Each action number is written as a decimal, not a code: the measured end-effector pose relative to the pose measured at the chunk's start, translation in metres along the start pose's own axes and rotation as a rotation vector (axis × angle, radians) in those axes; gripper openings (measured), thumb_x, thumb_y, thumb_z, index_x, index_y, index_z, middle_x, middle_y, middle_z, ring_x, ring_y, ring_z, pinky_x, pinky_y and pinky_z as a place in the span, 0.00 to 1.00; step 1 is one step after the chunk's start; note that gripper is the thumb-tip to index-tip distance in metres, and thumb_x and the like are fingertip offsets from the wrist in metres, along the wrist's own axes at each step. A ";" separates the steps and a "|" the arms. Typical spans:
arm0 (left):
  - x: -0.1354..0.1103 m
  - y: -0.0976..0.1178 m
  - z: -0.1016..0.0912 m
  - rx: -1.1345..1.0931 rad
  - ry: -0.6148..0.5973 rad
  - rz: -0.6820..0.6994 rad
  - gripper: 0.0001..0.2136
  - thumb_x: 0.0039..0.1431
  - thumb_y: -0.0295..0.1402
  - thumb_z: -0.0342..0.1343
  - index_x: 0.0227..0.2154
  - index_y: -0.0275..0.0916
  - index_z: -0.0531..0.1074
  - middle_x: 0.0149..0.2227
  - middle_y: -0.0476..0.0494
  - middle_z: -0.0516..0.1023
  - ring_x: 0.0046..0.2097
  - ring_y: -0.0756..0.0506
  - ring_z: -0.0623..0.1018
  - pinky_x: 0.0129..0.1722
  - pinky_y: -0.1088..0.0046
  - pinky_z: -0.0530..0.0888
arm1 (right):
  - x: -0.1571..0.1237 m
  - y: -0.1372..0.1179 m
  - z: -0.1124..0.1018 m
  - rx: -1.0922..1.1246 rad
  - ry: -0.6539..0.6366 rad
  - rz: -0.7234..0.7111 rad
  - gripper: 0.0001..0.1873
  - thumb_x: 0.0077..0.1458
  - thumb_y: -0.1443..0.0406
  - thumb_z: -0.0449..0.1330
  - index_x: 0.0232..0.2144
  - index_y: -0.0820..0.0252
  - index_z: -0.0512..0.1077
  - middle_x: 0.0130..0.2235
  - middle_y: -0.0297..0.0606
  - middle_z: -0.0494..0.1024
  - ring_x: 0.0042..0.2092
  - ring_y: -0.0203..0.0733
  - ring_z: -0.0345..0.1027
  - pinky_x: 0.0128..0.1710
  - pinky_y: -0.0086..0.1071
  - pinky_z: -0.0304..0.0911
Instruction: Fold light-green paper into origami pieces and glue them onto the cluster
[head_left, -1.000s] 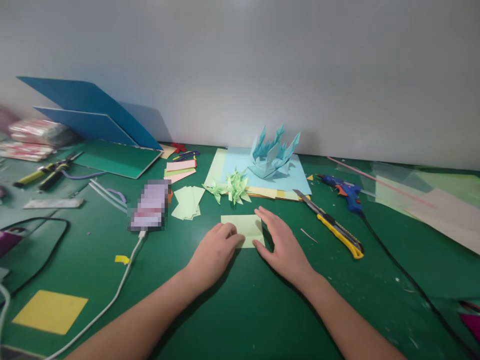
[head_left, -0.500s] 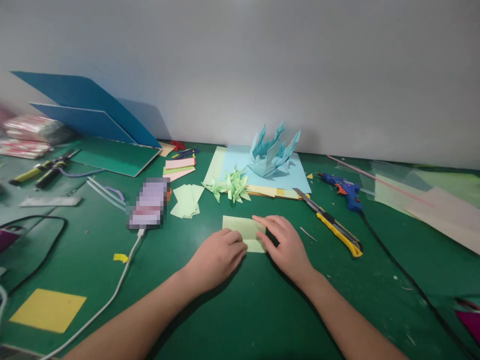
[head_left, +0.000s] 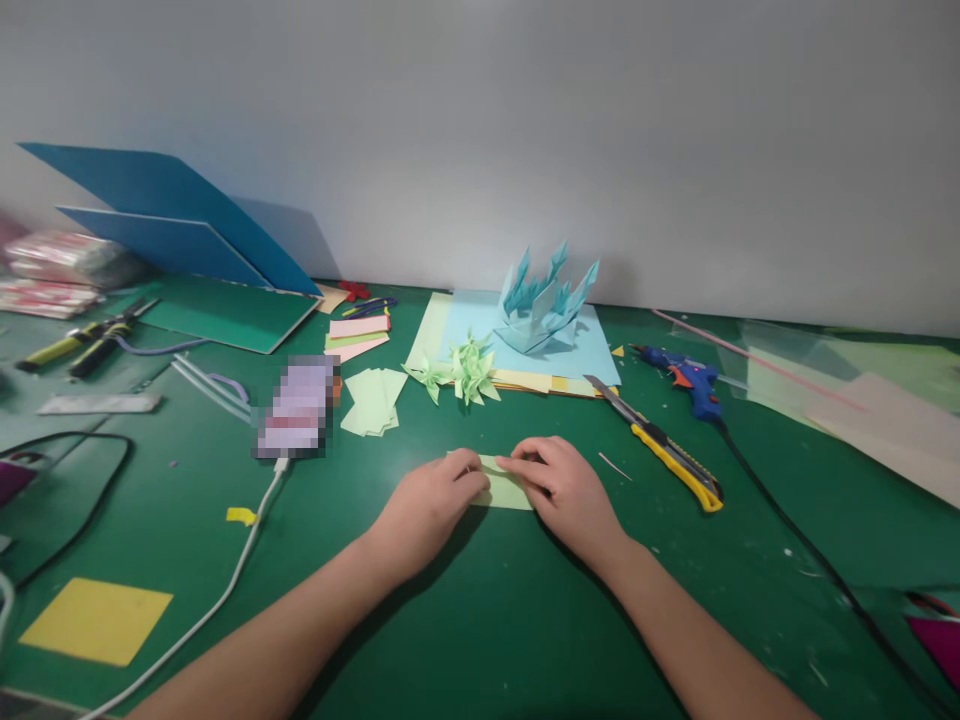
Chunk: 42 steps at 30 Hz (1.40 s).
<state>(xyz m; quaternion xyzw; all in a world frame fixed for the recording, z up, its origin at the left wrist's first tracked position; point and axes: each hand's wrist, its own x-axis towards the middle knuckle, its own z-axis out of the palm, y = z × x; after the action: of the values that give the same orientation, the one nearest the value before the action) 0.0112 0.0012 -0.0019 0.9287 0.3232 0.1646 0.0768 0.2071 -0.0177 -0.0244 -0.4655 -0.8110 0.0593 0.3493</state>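
Note:
A small light green sheet of paper [head_left: 504,490] lies on the green table between my hands, its far edge folded over toward me. My left hand [head_left: 435,498] has its fingers closed on the paper's left side. At the far right edge, my right hand [head_left: 564,490] pinches the fold with thumb and fingers. Just beyond are folded green paper pieces [head_left: 474,370] and a stack of light green paper slips [head_left: 373,402]. Farther back stands a blue origami piece [head_left: 541,305] with several pointed tips, on stacked coloured sheets [head_left: 607,345].
To the right lie a yellow utility knife [head_left: 664,450], a blue glue gun [head_left: 694,385] with a black cord, and loose sheets [head_left: 892,420]. On the left are a blurred-out phone [head_left: 296,405] on a white cable [head_left: 240,575], pliers [head_left: 97,340] and a yellow paper [head_left: 97,620].
The paper's far part has come down toward me, so the sheet looks shorter. My right fingers have drawn together and moved slightly left; my left fingers shifted up a little.

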 end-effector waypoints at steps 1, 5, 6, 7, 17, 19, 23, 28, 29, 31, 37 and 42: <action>0.001 0.001 -0.001 0.034 0.023 -0.012 0.09 0.61 0.24 0.45 0.33 0.36 0.71 0.36 0.43 0.72 0.34 0.47 0.71 0.34 0.70 0.71 | 0.000 -0.001 -0.001 -0.017 -0.015 -0.007 0.15 0.59 0.72 0.50 0.39 0.58 0.76 0.34 0.42 0.74 0.36 0.44 0.63 0.34 0.36 0.61; 0.004 0.003 -0.005 0.079 0.073 -0.047 0.08 0.58 0.22 0.48 0.39 0.36 0.69 0.41 0.40 0.72 0.43 0.43 0.71 0.41 0.63 0.72 | -0.001 -0.003 -0.004 -0.095 -0.061 -0.038 0.15 0.62 0.69 0.48 0.39 0.60 0.75 0.33 0.43 0.73 0.35 0.44 0.61 0.34 0.36 0.61; 0.004 0.002 -0.006 0.064 0.067 -0.061 0.08 0.58 0.23 0.49 0.38 0.36 0.68 0.41 0.40 0.72 0.43 0.42 0.72 0.41 0.63 0.72 | -0.001 -0.003 -0.004 -0.102 -0.068 -0.051 0.16 0.62 0.68 0.47 0.39 0.59 0.75 0.33 0.43 0.73 0.35 0.43 0.61 0.33 0.36 0.60; 0.004 0.001 -0.007 0.044 0.055 -0.071 0.07 0.58 0.23 0.49 0.38 0.37 0.68 0.42 0.41 0.72 0.44 0.42 0.72 0.42 0.63 0.72 | -0.001 -0.003 -0.005 -0.099 -0.073 -0.064 0.16 0.63 0.68 0.47 0.39 0.58 0.75 0.33 0.42 0.73 0.35 0.43 0.61 0.33 0.35 0.60; 0.005 0.000 -0.008 -0.058 -0.032 -0.093 0.04 0.59 0.27 0.51 0.34 0.35 0.71 0.39 0.41 0.76 0.40 0.43 0.75 0.40 0.65 0.73 | 0.000 -0.001 -0.010 -0.075 -0.136 -0.152 0.15 0.63 0.68 0.47 0.39 0.59 0.74 0.36 0.42 0.74 0.37 0.43 0.64 0.36 0.35 0.62; 0.004 -0.001 -0.007 -0.060 -0.025 -0.093 0.05 0.59 0.27 0.51 0.35 0.35 0.72 0.39 0.41 0.76 0.40 0.43 0.75 0.40 0.65 0.73 | 0.000 0.000 -0.010 -0.061 -0.148 -0.159 0.15 0.63 0.68 0.47 0.40 0.59 0.73 0.38 0.43 0.75 0.39 0.43 0.64 0.37 0.36 0.63; 0.004 -0.002 -0.005 -0.051 -0.008 -0.070 0.05 0.59 0.27 0.51 0.34 0.35 0.72 0.39 0.41 0.75 0.40 0.44 0.74 0.41 0.65 0.73 | -0.001 0.001 -0.010 -0.025 -0.153 -0.174 0.15 0.63 0.69 0.47 0.42 0.60 0.73 0.42 0.45 0.75 0.42 0.45 0.65 0.39 0.38 0.64; 0.005 0.000 -0.004 -0.025 -0.040 -0.030 0.08 0.61 0.25 0.47 0.32 0.34 0.71 0.36 0.42 0.75 0.39 0.44 0.73 0.41 0.66 0.72 | -0.001 0.001 -0.011 -0.014 -0.162 -0.163 0.15 0.63 0.69 0.47 0.42 0.60 0.73 0.42 0.44 0.76 0.42 0.45 0.66 0.39 0.38 0.65; 0.005 0.001 -0.003 -0.013 -0.050 -0.030 0.08 0.61 0.25 0.47 0.32 0.34 0.71 0.36 0.42 0.75 0.39 0.45 0.73 0.40 0.66 0.72 | 0.000 0.001 -0.011 -0.013 -0.163 -0.164 0.15 0.63 0.69 0.47 0.42 0.60 0.73 0.42 0.44 0.76 0.42 0.45 0.66 0.39 0.39 0.65; 0.004 0.003 -0.001 0.014 -0.058 -0.029 0.09 0.62 0.25 0.45 0.33 0.35 0.70 0.37 0.42 0.74 0.40 0.44 0.72 0.40 0.66 0.72 | 0.000 0.001 -0.010 -0.015 -0.168 -0.163 0.15 0.63 0.69 0.46 0.41 0.59 0.73 0.42 0.44 0.76 0.42 0.45 0.66 0.39 0.39 0.65; 0.000 0.008 -0.001 0.044 -0.088 -0.029 0.08 0.60 0.22 0.46 0.35 0.36 0.69 0.36 0.43 0.73 0.40 0.44 0.72 0.39 0.66 0.73 | 0.000 0.001 -0.011 -0.002 -0.192 -0.144 0.15 0.63 0.69 0.46 0.42 0.59 0.73 0.42 0.43 0.76 0.42 0.44 0.65 0.39 0.38 0.65; 0.001 0.012 -0.002 0.123 -0.105 -0.013 0.08 0.58 0.20 0.48 0.34 0.35 0.70 0.35 0.41 0.73 0.39 0.44 0.72 0.40 0.65 0.74 | 0.001 -0.007 -0.013 -0.095 -0.195 -0.138 0.14 0.60 0.72 0.48 0.40 0.61 0.73 0.41 0.44 0.76 0.42 0.46 0.64 0.40 0.41 0.62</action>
<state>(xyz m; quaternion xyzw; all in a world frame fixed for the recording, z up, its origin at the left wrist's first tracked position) 0.0178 -0.0077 0.0027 0.9369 0.3342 0.0951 0.0377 0.2094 -0.0240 -0.0114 -0.4168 -0.8731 0.0417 0.2494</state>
